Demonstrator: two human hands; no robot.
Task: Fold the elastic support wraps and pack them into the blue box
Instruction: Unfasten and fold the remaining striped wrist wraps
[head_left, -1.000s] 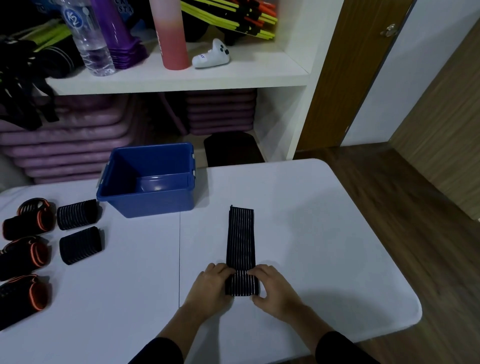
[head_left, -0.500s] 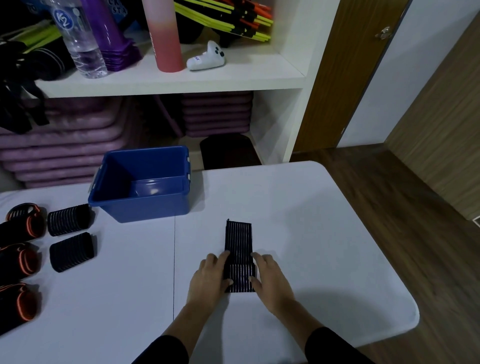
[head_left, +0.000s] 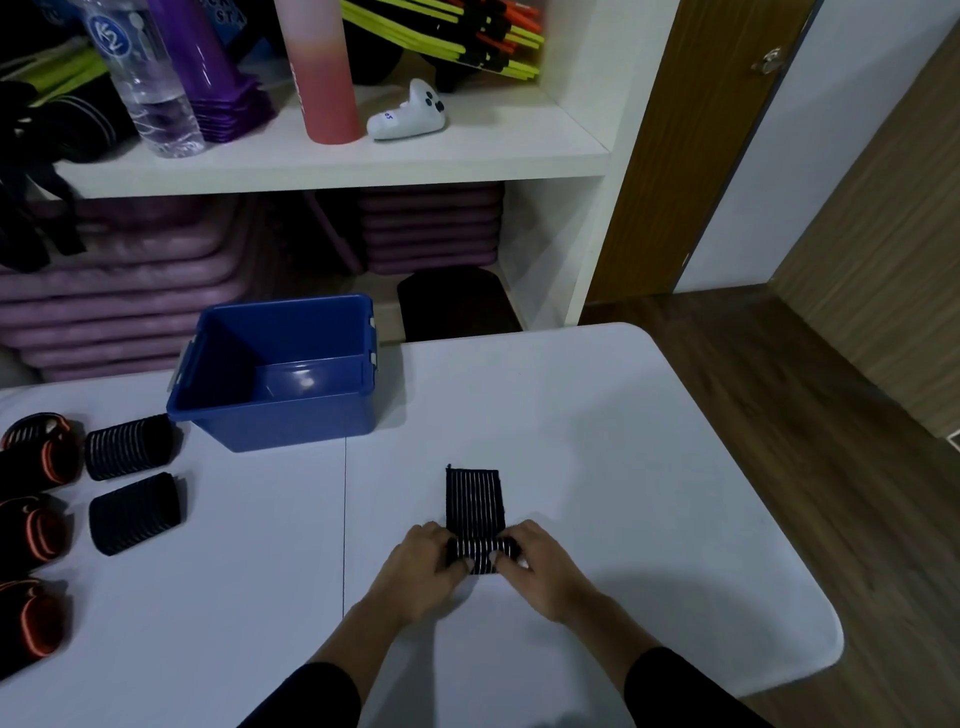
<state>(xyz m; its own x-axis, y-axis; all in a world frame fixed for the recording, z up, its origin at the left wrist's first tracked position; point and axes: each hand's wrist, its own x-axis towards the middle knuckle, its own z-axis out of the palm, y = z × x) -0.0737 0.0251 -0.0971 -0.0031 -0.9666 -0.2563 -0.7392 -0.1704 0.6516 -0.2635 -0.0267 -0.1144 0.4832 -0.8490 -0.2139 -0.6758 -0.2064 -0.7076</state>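
Wrap (head_left: 475, 499) on table (head_left: 597, 441); rolled near end pinched between left hand (head_left: 423, 564), right hand (head_left: 540, 564).

Flat run of the elastic wrap (head_left: 475, 501) got much shorter. 1 s back it reached out level with the near wall of the blue box (head_left: 291, 426), 0.5 s back roughly half that, and at the end only a short flat piece lay on the surface (head_left: 597, 441). Its far edge came nearer to the person. The rolled near end (head_left: 483, 555) got thicker. Left grip (head_left: 421, 566) and right grip (head_left: 540, 571) went from curled on the near end, to fingers laid flat along the wrap's sides, then back to curled, pinching the roll from left and right.
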